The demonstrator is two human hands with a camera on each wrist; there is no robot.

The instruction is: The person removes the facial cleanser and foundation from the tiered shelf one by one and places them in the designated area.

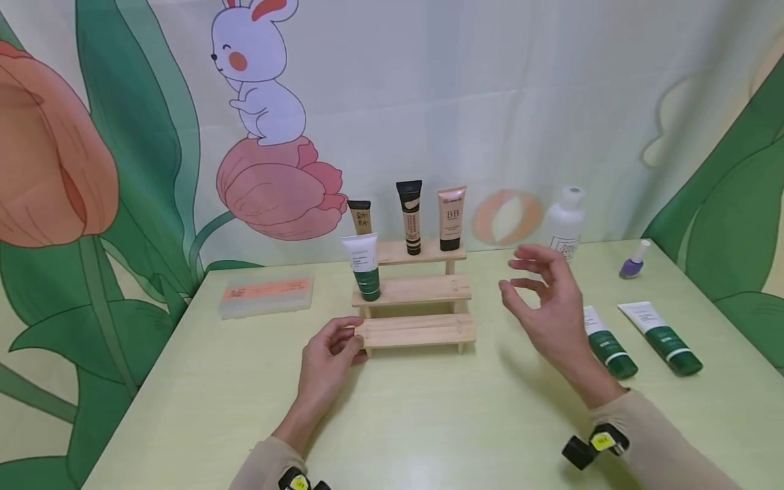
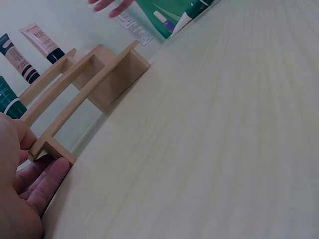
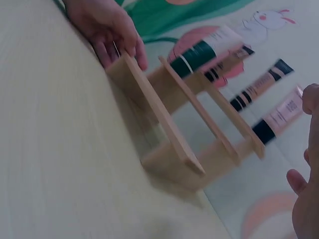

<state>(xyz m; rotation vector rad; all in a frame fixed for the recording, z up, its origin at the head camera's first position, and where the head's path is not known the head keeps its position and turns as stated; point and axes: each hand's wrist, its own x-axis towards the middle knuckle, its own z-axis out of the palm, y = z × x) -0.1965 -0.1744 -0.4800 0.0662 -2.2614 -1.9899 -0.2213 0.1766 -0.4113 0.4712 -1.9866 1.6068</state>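
Note:
A three-step wooden display rack [image 1: 422, 331] stands on the table. My left hand [image 1: 327, 357] grips the left end of its lowest step, thumb on top and fingers at the side. Above that hand, a white and green squeeze tube [image 1: 367, 280] stands at the left of the middle step. On the top step are a small gold tube with a black cap [image 1: 362, 219], a black and beige tube [image 1: 412, 219] and a pink BB cream tube [image 1: 452, 214]. My right hand [image 1: 551, 306] is raised right of the rack, fingers loosely curved with nothing between them.
Two more white and green tubes [image 1: 664, 342] lie at the right. Behind the right hand stands a white bottle [image 1: 565, 221], with a purple nail polish bottle [image 1: 632, 264] farther right. A flat translucent case [image 1: 267, 297] lies left of the rack. A printed curtain [image 1: 392, 102] hangs behind.

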